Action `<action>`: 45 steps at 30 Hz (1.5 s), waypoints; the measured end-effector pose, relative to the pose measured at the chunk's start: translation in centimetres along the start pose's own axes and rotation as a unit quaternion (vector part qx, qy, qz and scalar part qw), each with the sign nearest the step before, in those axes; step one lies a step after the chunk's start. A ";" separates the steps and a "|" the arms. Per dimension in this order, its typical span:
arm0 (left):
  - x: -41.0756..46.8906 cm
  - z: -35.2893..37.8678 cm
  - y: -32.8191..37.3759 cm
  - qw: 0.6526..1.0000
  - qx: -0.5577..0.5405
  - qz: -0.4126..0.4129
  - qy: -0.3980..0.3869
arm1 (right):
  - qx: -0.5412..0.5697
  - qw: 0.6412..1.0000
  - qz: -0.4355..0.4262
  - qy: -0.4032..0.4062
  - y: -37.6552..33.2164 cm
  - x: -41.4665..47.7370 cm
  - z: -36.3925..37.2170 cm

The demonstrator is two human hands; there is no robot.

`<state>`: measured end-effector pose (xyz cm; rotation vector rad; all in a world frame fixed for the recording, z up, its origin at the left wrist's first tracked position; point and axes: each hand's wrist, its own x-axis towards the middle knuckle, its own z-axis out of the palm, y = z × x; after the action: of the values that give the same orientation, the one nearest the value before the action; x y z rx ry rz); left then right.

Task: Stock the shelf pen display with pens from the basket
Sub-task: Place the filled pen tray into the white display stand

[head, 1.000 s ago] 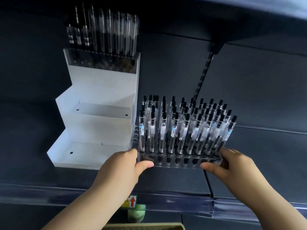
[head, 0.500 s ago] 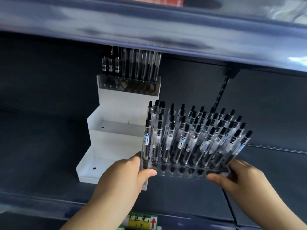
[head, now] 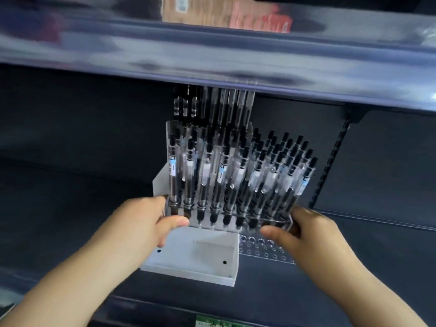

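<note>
I hold a clear acrylic pen rack [head: 271, 221] filled with several black pens [head: 238, 178] in the air. My left hand [head: 144, 223] grips its left end and my right hand [head: 309, 228] grips its right end. Behind and below it stands the white stepped pen display [head: 200, 258] on the shelf. The rack hangs over the display's lower steps. The display's top tier holds a clear rack of several more pens [head: 219, 107]. The rack in my hands hides the display's middle step. No basket shows.
The dark shelf floor [head: 70, 208] spreads left of the display. Another clear perforated rack [head: 262, 249] lies on the shelf right of the display. The shelf above [head: 212, 55] overhangs close over the top pens. A slotted upright [head: 330, 161] runs up the back panel at right.
Both hands lifted the pen rack off the shelf and carried it left, from beside the display to over its lower steps. The view tilted up, showing the shelf above.
</note>
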<state>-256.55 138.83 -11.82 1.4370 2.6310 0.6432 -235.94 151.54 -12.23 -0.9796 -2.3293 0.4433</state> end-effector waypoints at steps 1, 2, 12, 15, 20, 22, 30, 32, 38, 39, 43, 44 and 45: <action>0.5 -0.4 -0.8 1.000 -0.008 0.002 0.009 | 0.005 1.000 -0.005 -0.005 -0.6 0.6 0.5; 0.9 -0.7 -1.6 1.000 -0.012 0.005 0.020 | 0.013 1.000 -0.009 -0.011 -1.1 1.2 0.9; 5.9 -1.9 -4.8 1.000 -0.023 0.004 0.016 | 0.017 0.997 0.029 -0.063 -3.0 5.8 3.7; 7.3 -0.9 -5.2 0.999 -0.031 0.010 0.010 | 0.017 0.996 0.049 -0.072 -2.5 6.4 4.5; 8.5 0.4 -5.9 1.000 -0.030 0.006 0.006 | 0.002 0.995 0.049 -0.087 -2.1 7.5 4.9; 8.9 0.9 -6.1 1.000 -0.013 0.000 0.002 | -0.009 0.994 0.052 -0.101 -1.9 7.8 5.2; 9.4 2.4 -7.2 0.999 -0.033 0.029 0.022 | -0.003 0.999 0.021 -0.045 -0.5 7.8 6.8; 9.1 2.5 -7.2 0.997 -0.063 0.026 0.023 | 0.048 0.998 0.017 -0.023 -0.3 7.4 7.2; 8.7 2.5 -7.2 0.988 -0.144 0.042 0.032 | 0.102 0.994 0.032 -0.026 0.4 7.5 7.5; 8.7 2.4 -7.1 0.988 -0.146 0.040 0.030 | 0.104 0.993 0.033 -0.032 0.5 7.6 7.4; 8.9 2.3 -6.9 0.993 -0.106 0.034 0.032 | 0.118 0.992 0.025 -0.030 0.4 7.9 7.1; 9.0 2.3 -7.0 0.996 -0.080 0.036 0.030 | 0.097 0.995 0.018 -0.025 0.6 8.1 7.2; 9.1 2.4 -7.0 0.997 -0.057 0.036 0.029 | 0.071 0.997 0.011 -0.025 0.5 8.1 7.1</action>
<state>-266.53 143.72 -15.56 1.5085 2.5471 0.8395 -244.65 157.22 -15.07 -0.9364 -2.2972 0.6405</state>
